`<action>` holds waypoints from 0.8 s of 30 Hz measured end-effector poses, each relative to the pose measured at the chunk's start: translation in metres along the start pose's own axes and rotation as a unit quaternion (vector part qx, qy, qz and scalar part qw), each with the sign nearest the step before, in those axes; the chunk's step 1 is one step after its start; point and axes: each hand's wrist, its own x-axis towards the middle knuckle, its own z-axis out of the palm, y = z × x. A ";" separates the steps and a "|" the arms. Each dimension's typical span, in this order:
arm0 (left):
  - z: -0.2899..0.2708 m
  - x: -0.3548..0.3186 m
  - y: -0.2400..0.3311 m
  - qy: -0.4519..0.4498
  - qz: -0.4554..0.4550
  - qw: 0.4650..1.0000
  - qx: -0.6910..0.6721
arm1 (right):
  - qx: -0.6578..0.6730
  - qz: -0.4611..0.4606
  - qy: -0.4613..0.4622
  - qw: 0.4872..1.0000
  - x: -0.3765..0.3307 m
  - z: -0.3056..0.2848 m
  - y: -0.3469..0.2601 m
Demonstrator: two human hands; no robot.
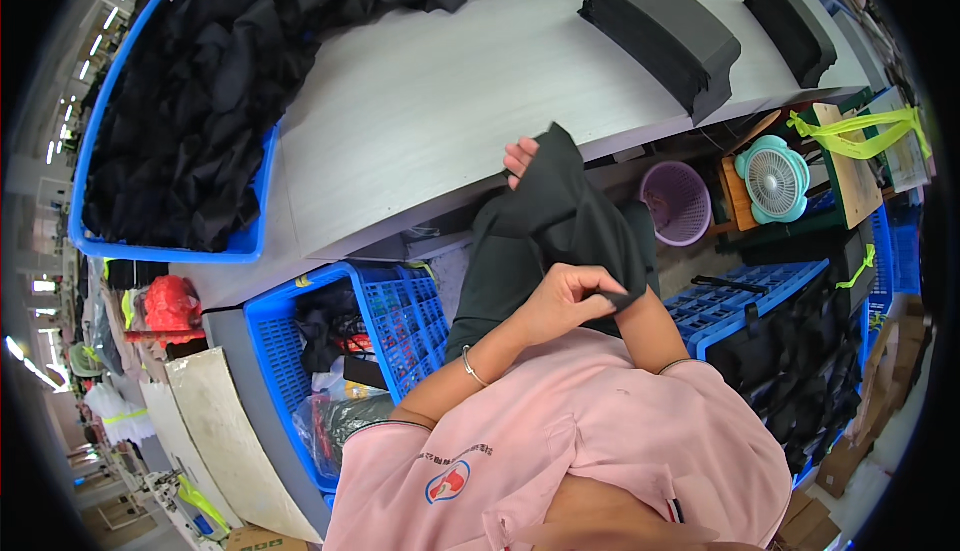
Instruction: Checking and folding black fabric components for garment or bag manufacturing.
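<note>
At the centre of the frame the person holds a dark cloth piece point(545, 231) just below the edge of the grey desk point(420, 101). The left hand point(560, 301) pinches its lower corner in a tight grip, while the right hand point(520, 159), mostly hidden behind the cloth, clasps its upper edge. Upper left, a blue bin point(245, 241) holds dark fabric; upper right, black stacks point(660, 26) sit on the desk

Beyond the fingers, a grey table point(430, 101) carries two black fabric stacks point(660, 31); a purple basket point(677, 203) (and white fan point(775, 179)) sits right.
</note>
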 end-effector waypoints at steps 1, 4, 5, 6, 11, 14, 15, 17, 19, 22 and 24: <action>-0.003 -0.003 -0.001 -0.046 -0.007 0.999 -0.002 | 0.115 0.079 0.073 0.987 -0.001 0.002 -0.006; -0.013 -0.005 -0.003 -0.118 -0.015 0.991 0.056 | -0.108 0.077 0.033 0.991 -0.004 0.034 -0.054; -0.019 -0.006 -0.004 -0.142 -0.036 0.989 0.039 | -0.403 -0.040 -0.102 0.908 -0.007 0.042 -0.080; -0.024 -0.010 0.000 -0.162 -0.050 0.984 0.057 | -0.196 0.016 -0.187 0.962 -0.020 0.025 -0.044; -0.023 -0.011 0.008 -0.186 -0.019 0.975 0.122 | -0.024 0.166 -0.318 0.933 -0.042 -0.027 0.002; -0.030 -0.009 0.044 0.120 0.038 0.991 0.042 | 0.046 0.067 -0.005 0.997 -0.054 -0.025 0.007; -0.041 0.000 0.040 0.197 0.103 0.973 0.061 | 0.070 0.037 0.107 0.991 -0.058 -0.020 0.007; -0.064 0.027 0.029 0.300 0.173 0.935 0.071 | 0.078 0.045 0.226 0.970 -0.076 -0.011 0.007; -0.093 0.044 0.022 0.365 0.198 0.909 0.039 | 0.015 0.080 0.165 0.983 -0.091 0.032 -0.008; -0.131 0.039 0.038 0.423 0.234 0.875 0.015 | -0.225 0.066 0.030 0.972 -0.108 0.064 -0.057; -0.169 0.030 0.043 0.471 0.247 0.847 0.001 | -0.304 0.048 -0.091 0.947 -0.129 0.048 -0.067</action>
